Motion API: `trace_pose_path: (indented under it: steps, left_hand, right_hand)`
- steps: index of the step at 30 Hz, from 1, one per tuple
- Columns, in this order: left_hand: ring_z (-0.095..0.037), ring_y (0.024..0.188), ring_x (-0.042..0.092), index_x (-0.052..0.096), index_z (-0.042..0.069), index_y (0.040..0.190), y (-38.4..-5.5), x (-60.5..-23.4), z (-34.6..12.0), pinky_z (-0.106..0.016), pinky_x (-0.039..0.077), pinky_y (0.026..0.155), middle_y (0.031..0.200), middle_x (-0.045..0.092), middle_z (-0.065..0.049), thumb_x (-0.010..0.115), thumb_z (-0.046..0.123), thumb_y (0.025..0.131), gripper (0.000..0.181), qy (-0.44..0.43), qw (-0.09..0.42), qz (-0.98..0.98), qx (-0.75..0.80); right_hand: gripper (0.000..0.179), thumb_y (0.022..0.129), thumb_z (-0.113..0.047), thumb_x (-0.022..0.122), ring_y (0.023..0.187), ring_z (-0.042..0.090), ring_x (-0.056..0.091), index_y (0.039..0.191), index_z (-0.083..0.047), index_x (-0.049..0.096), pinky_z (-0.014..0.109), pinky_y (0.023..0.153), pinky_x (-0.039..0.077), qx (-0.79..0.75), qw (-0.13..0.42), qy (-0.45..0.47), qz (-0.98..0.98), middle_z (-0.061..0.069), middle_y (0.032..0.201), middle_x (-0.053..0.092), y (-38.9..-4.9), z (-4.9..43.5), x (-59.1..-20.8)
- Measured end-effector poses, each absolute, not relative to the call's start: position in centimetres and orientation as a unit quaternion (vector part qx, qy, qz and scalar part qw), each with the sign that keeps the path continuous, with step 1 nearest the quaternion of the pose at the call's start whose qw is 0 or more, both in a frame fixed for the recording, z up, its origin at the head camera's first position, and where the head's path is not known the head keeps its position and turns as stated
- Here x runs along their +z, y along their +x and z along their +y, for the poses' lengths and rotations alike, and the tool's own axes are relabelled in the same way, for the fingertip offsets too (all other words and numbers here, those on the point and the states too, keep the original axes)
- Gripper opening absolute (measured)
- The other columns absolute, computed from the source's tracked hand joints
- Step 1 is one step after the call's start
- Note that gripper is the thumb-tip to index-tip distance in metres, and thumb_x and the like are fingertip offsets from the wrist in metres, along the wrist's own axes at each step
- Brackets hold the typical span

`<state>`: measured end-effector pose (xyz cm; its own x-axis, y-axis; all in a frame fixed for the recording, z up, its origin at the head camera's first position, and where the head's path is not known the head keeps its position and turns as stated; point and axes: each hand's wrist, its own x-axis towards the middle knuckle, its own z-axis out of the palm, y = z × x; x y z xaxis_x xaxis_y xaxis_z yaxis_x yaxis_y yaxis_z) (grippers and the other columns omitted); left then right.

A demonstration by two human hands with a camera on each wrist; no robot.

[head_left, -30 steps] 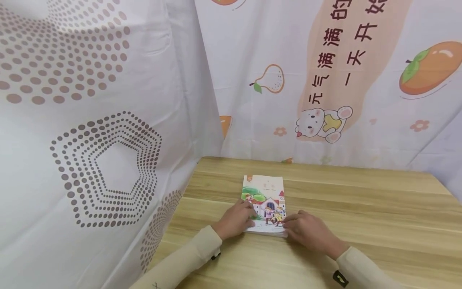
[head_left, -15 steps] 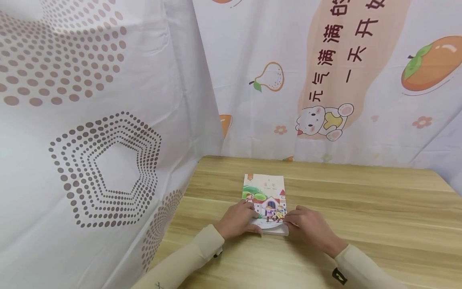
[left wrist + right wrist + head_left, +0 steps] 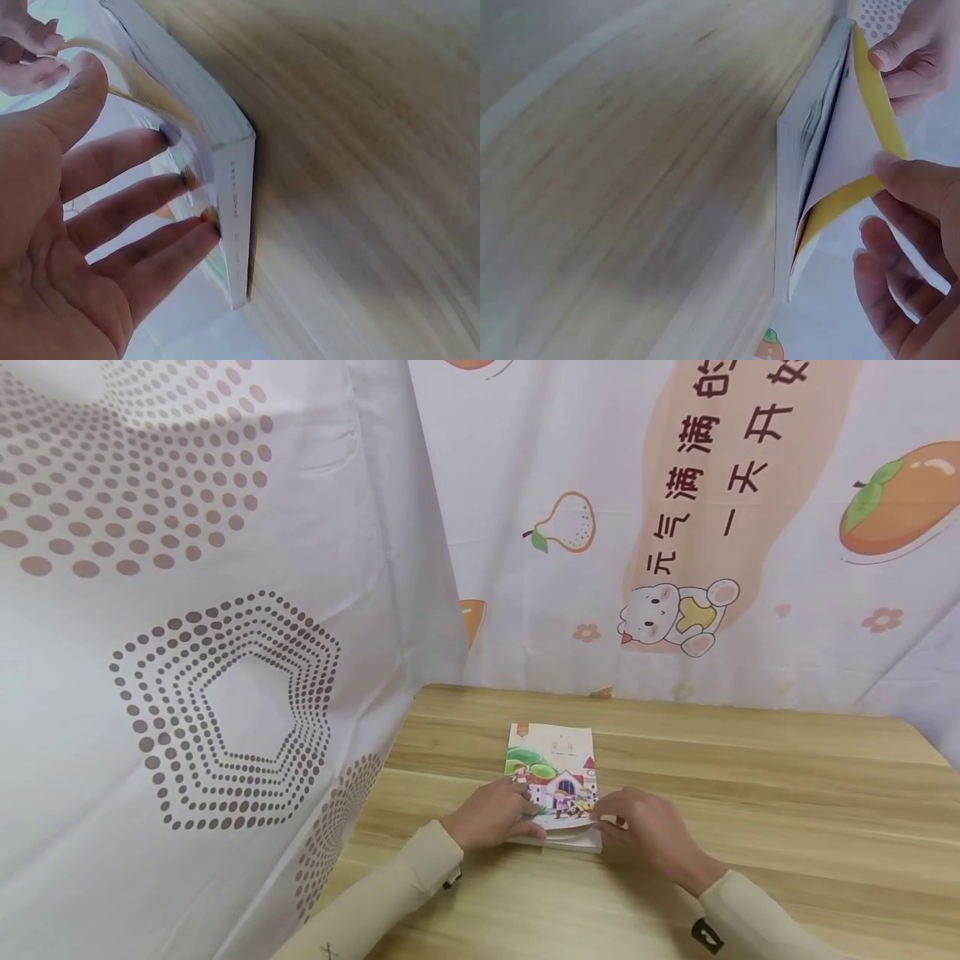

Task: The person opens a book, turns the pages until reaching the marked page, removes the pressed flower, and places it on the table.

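Note:
A paperback book with a colourful illustrated cover lies face up on the wooden table. My left hand rests on its left side; in the left wrist view the fingers extend over the cover near the spine, the thumb at the raised edge. At the lower right corner, my right hand pinches the front cover between thumb and forefinger. The right wrist view shows the cover bent up from the pages, a yellow strip along its inner edge. Its other fingers are loosely bent.
The wooden table extends well to the right of the book. A white curtain with dotted patterns hangs along the left side, and another with fruit prints hangs behind the table.
The cover lay flat one second ago; its near edge is now lifted by my right hand. The left thumb has shifted toward that raised edge. The book stays in place.

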<state>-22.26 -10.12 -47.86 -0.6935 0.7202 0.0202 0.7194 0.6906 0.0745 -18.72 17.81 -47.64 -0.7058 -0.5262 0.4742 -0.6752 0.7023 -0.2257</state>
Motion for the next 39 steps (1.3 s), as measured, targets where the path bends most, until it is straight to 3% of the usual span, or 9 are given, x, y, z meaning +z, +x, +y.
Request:
trace_pose_path:
  steps: [7, 11, 14, 17, 21, 25, 32, 36, 39]
  left_hand:
    - [-0.007, 0.108, 0.065, 0.074, 0.013, 0.127, -22.8, -47.6, -11.3, -0.026, 0.052, 0.093, 0.12, 0.072, 0.004, 0.057, 0.049, 0.103, 0.046, 0.417, 0.039, 0.901, 0.108]
    - [-0.012, 0.108, 0.063, 0.056, 0.01, 0.145, -22.5, -47.1, -12.0, -0.028, 0.053, 0.089, 0.129, 0.065, -0.002, 0.059, 0.033, 0.105, 0.046, 0.404, 0.055, 0.894, 0.187]
    - [-0.021, 0.118, 0.055, 0.038, 0.012, 0.156, -22.0, -46.5, -12.1, -0.03, 0.052, 0.087, 0.146, 0.049, -0.01, 0.062, 0.014, 0.094, 0.066, 0.41, -0.018, 0.89, 0.2]
    - [-0.03, 0.137, 0.037, 0.028, 0.018, 0.16, -21.3, -46.0, -12.0, -0.037, 0.044, 0.101, 0.16, 0.028, -0.016, 0.065, 0.002, 0.083, 0.087, 0.42, -0.146, 0.884, 0.145]
    - [-0.039, 0.147, 0.023, 0.046, 0.023, 0.152, -20.4, -45.4, -11.8, -0.055, 0.03, 0.11, 0.16, 0.026, -0.018, 0.072, -0.004, 0.078, 0.082, 0.404, -0.286, 0.868, 0.031]
    - [-0.039, 0.144, 0.03, 0.068, 0.02, 0.126, -19.6, -45.1, -11.8, -0.062, 0.025, 0.11, 0.151, 0.042, -0.017, 0.08, 0.0, 0.077, 0.054, 0.369, -0.343, 0.862, -0.059]
    - [-0.03, 0.118, 0.055, 0.077, 0.017, 0.104, -19.6, -45.5, -12.5, -0.052, 0.04, 0.103, 0.126, 0.064, -0.009, 0.089, 0.014, 0.076, 0.03, 0.342, -0.269, 0.89, -0.14]
    - [-0.023, 0.095, 0.062, 0.078, 0.015, 0.093, -20.1, -46.7, -13.2, -0.036, 0.052, 0.079, 0.105, 0.069, -0.005, 0.081, 0.018, 0.087, 0.007, 0.35, -0.185, 0.915, -0.08]
    - [-0.02, 0.085, 0.06, 0.077, 0.014, 0.093, -20.2, -47.5, -13.7, -0.029, 0.051, 0.067, 0.097, 0.068, -0.003, 0.075, 0.021, 0.093, 0.008, 0.347, -0.132, 0.928, -0.022]
  right_hand:
    - [0.065, 0.07, -0.026, 0.096, 0.064, -0.001, 0.05, 0.127, -0.005, 0.071, 0.022, 0.054, 0.044, 0.196, 0.191, 0.28, -0.92, 0.008, 0.113, 0.071, -18.7, 18.2, -47.8]
    - [0.066, 0.074, -0.028, 0.093, 0.066, 0.0, 0.053, 0.131, -0.006, 0.069, 0.026, 0.058, 0.048, 0.184, 0.155, 0.275, -0.931, 0.009, 0.116, 0.071, -18.2, 18.3, -48.1]
    - [0.053, 0.079, -0.028, 0.089, 0.072, 0.005, 0.061, 0.125, -0.008, 0.073, 0.029, 0.062, 0.053, 0.177, 0.146, 0.31, -0.923, 0.008, 0.118, 0.072, -18.0, 18.3, -48.5]
    - [0.037, 0.084, -0.025, 0.085, 0.079, 0.008, 0.067, 0.117, -0.012, 0.077, 0.03, 0.064, 0.055, 0.172, 0.145, 0.354, -0.908, 0.006, 0.12, 0.072, -17.9, 18.2, -48.9]
    - [0.026, 0.086, -0.023, 0.083, 0.083, 0.011, 0.07, 0.11, -0.013, 0.079, 0.03, 0.065, 0.056, 0.165, 0.133, 0.371, -0.904, 0.005, 0.119, 0.072, -17.9, 18.1, -49.3]
    - [0.024, 0.085, -0.024, 0.084, 0.085, 0.016, 0.071, 0.105, -0.012, 0.08, 0.032, 0.064, 0.057, 0.157, 0.127, 0.364, -0.909, 0.005, 0.116, 0.072, -17.7, 17.9, -49.5]
    - [0.02, 0.084, -0.021, 0.086, 0.083, 0.017, 0.072, 0.101, -0.012, 0.08, 0.033, 0.064, 0.057, 0.143, 0.142, 0.362, -0.91, 0.005, 0.112, 0.073, -17.7, 17.7, -49.4]
    - [0.012, 0.086, -0.017, 0.083, 0.087, 0.019, 0.074, 0.097, -0.014, 0.081, 0.036, 0.068, 0.059, 0.134, 0.153, 0.372, -0.906, 0.002, 0.106, 0.075, -17.6, 17.6, -49.3]
    - [0.008, 0.086, -0.014, 0.082, 0.086, 0.015, 0.073, 0.094, -0.014, 0.081, 0.035, 0.07, 0.059, 0.135, 0.174, 0.391, -0.893, -0.003, 0.099, 0.076, -17.6, 17.4, -49.1]
